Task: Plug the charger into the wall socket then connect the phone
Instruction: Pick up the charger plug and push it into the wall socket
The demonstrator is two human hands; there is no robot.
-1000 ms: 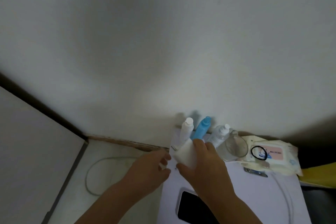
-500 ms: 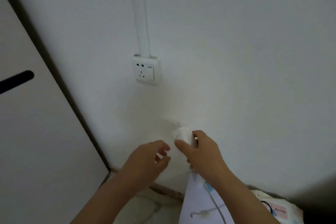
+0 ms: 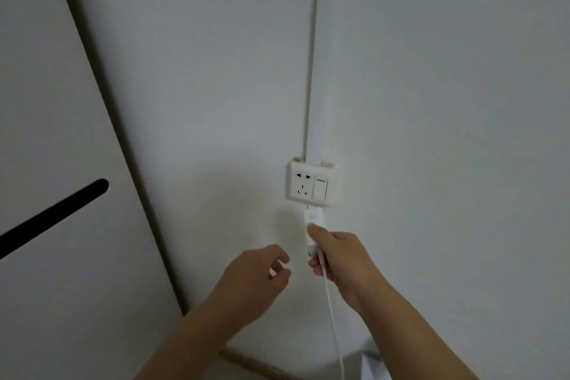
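Note:
A white wall socket (image 3: 311, 186) with a rocker switch on its right half sits on the white wall; its holes are free. Just below it my right hand (image 3: 340, 259) is shut on the white charger (image 3: 313, 224), whose top end almost touches the socket's lower edge. The charger's white cable (image 3: 333, 324) hangs down from my right hand and leaves the frame at the bottom. To the left of the charger, my left hand (image 3: 256, 278) hovers with fingers loosely curled and holds nothing. The phone is out of view.
A white cable duct (image 3: 315, 71) runs straight up the wall from the socket. A pale cabinet door (image 3: 61, 163) with a dark slot handle fills the left side. A white table corner (image 3: 374, 370) and a wooden skirting strip (image 3: 246, 364) show at the bottom.
The view has swung up from the table to the wall. My right hand has lifted the charger to just under the socket; my left hand has followed alongside, still empty.

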